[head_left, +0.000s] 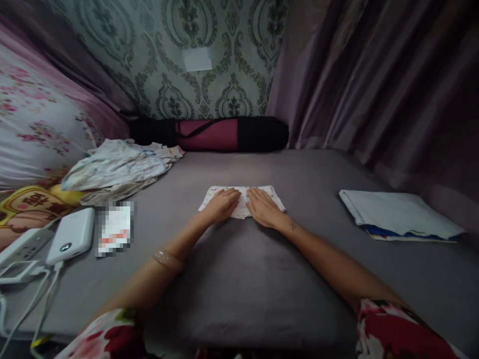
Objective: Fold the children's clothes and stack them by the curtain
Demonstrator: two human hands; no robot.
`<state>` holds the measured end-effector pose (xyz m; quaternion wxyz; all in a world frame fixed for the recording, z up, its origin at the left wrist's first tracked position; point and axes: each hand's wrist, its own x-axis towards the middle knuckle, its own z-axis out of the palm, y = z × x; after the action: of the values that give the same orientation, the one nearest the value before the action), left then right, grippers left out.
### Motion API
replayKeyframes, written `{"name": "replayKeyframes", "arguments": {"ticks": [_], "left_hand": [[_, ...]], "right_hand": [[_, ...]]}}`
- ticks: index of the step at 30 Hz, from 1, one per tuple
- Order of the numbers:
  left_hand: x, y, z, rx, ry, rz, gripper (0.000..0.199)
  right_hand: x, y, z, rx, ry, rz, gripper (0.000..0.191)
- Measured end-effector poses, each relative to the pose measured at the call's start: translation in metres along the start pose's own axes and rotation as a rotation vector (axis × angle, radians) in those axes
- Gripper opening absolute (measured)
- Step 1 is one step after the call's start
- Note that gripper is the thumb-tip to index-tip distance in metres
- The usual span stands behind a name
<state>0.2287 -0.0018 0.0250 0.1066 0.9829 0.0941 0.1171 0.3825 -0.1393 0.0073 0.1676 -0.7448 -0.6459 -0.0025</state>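
Note:
A small white cloth (243,202) with a faint print lies flat on the grey bed sheet (239,279), straight ahead in the middle of the view. My left hand (223,203) rests palm down on its left part, fingers stretched out. On the right part lies my right hand (264,205), also flat, with its fingers extended. A narrow strip of the cloth shows between the two hands. Neither hand grips anything, and parts of the cloth are hidden under them.
Crumpled clothes (116,167) lie at the back left, near a white power bank (73,234), a power strip (24,247) and cables. Folded fabric (400,212) sits at the right. A black and maroon bag (209,133) lies along the patterned wall.

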Motion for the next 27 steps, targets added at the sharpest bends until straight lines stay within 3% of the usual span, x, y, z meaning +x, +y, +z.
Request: {"name": "replayKeyframes", "arguments": {"ticks": [4, 9, 13, 20, 27], "left_hand": [[0.004, 0.005, 0.01, 0.038, -0.085, -0.015, 0.043], [0.006, 0.009, 0.009, 0.019, -0.095, -0.006, 0.042], [0.018, 0.025, 0.009, -0.005, -0.083, 0.049, 0.039], [0.048, 0.058, 0.025, -0.026, -0.108, 0.1, 0.041], [0.057, 0.074, 0.051, 0.051, -0.116, 0.044, 0.053]], "right_hand": [[0.011, 0.016, 0.005, 0.125, -0.034, 0.058, 0.049], [0.019, 0.077, -0.018, 0.184, 0.144, 0.194, 0.038], [0.021, 0.112, -0.025, 0.132, 0.054, 0.197, 0.037], [0.033, 0.117, -0.016, 0.138, 0.038, 0.158, 0.026], [0.032, 0.118, -0.018, 0.047, 0.056, 0.343, 0.024]]}}
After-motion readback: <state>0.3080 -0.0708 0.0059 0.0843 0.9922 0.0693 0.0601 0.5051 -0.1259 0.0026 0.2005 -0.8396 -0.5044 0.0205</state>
